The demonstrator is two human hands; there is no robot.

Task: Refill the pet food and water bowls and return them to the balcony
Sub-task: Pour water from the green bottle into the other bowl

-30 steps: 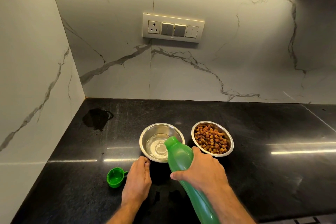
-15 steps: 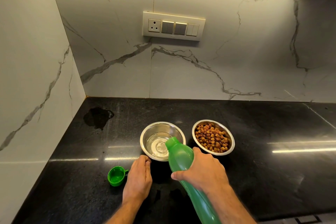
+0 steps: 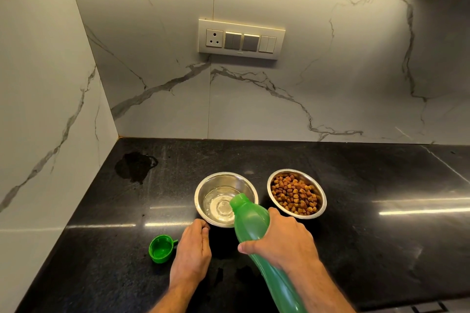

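Note:
Two steel bowls stand side by side on the black counter. The left bowl holds a little water. The right bowl is full of brown kibble. My right hand grips a green plastic bottle, tilted with its open mouth over the near rim of the water bowl. My left hand lies on the counter with its fingertips touching the near left side of that bowl. The bottle's green cap lies upside down left of my left hand.
A dark wet patch marks the black counter near the back left corner. Marble walls close off the back and the left. A socket and switch panel hangs on the back wall. The counter's front edge runs just below my forearms.
The bottle stays tilted over the water bowl. Both hands keep their places. The view has shifted only slightly.

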